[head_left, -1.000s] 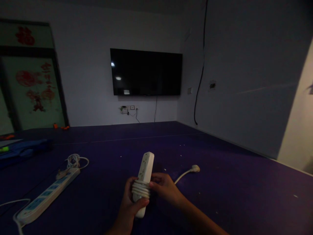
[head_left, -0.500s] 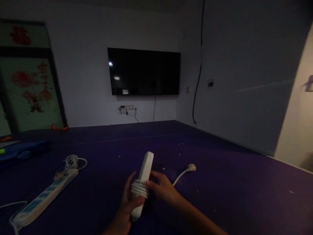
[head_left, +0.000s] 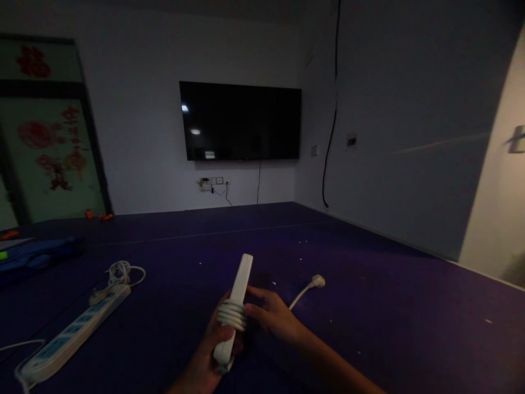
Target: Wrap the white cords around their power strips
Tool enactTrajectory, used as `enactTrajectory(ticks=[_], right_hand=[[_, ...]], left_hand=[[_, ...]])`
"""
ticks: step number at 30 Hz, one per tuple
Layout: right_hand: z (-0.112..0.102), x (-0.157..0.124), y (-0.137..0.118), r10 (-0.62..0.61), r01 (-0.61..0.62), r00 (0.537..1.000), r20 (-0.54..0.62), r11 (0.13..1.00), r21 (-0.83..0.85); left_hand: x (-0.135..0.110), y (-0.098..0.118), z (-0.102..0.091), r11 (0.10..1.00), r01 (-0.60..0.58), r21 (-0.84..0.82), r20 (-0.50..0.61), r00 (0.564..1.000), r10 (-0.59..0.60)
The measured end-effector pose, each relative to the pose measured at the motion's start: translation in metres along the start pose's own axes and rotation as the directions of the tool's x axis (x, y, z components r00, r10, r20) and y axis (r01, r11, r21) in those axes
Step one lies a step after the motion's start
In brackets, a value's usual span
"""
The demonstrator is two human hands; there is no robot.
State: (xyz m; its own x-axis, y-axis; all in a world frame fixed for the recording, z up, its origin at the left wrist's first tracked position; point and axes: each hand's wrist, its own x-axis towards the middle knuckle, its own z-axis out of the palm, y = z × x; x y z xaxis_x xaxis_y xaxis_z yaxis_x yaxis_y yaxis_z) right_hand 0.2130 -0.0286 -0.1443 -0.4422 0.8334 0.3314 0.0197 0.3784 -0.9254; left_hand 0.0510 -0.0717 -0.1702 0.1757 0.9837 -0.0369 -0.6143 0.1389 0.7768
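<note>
A white power strip [head_left: 242, 278] is held upright at a tilt in front of me, its narrow face toward me. Several turns of its white cord [head_left: 232, 315] are wound around the strip's middle. My left hand [head_left: 207, 350] grips the lower part, its thumb just below the coils. At the right side of the coils, my right hand [head_left: 275, 317] is closed with thumb and fingers on the cord. The cord's free end runs out past that hand to a white plug [head_left: 318, 281] lying on the purple surface. The fingertips behind the strip are hidden.
Another power strip [head_left: 77, 331] with blue socket faces lies at left, a bundled white cord [head_left: 120, 272] at its far end. Blue cloth [head_left: 39, 254] lies farther left. A television [head_left: 241, 121] hangs on the far wall. Small white scraps dot the purple surface [head_left: 369, 306].
The wrapped strip has shifted slightly left and turned, so its narrow face shows more squarely. Both hands keep their hold, and the plug has moved a little left in view.
</note>
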Motion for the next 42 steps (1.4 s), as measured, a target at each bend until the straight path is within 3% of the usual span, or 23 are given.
enactTrajectory(ticks=[4,11,15,19,27,30,33,37,42], right_hand=[[0.000,0.002,0.007,-0.090,0.087,0.994,-0.067,0.995,-0.041],[0.007,-0.002,0.009,-0.035,0.021,0.964,-0.264,0.998,-0.055],[0.013,-0.002,0.009,0.054,-0.027,0.983,-0.177,0.988,0.155],[0.017,0.001,0.012,0.024,0.026,0.989,-0.149,0.945,0.326],[0.022,-0.001,0.009,0.084,0.001,0.982,-0.170,0.894,0.448],[0.020,-0.001,0.002,0.100,0.005,0.967,-0.235,0.912,0.409],[0.019,-0.002,-0.002,0.105,0.025,0.933,-0.343,0.935,0.354],[0.018,-0.004,-0.001,0.083,0.034,0.916,-0.393,0.959,0.281],[0.020,-0.006,0.003,0.009,0.025,0.928,-0.373,0.996,0.085]], left_hand=[[0.001,-0.003,-0.001,0.997,0.051,-0.058,0.039,0.998,-0.049],[-0.001,0.001,0.003,0.988,0.112,-0.109,0.159,0.983,-0.093],[0.000,0.003,0.003,0.984,0.144,-0.101,0.183,0.975,-0.124],[0.002,0.002,0.000,0.973,0.210,-0.094,0.216,0.959,-0.186],[0.001,-0.002,-0.003,0.977,0.205,-0.054,0.249,0.951,-0.185],[-0.003,-0.004,0.002,0.992,0.122,-0.017,0.202,0.972,-0.116],[-0.004,-0.009,0.007,0.996,-0.065,0.056,0.120,0.991,0.057],[0.004,-0.016,0.008,0.937,-0.291,0.195,0.087,0.956,0.279],[0.005,-0.017,0.005,0.789,-0.372,0.489,0.095,0.922,0.375]])
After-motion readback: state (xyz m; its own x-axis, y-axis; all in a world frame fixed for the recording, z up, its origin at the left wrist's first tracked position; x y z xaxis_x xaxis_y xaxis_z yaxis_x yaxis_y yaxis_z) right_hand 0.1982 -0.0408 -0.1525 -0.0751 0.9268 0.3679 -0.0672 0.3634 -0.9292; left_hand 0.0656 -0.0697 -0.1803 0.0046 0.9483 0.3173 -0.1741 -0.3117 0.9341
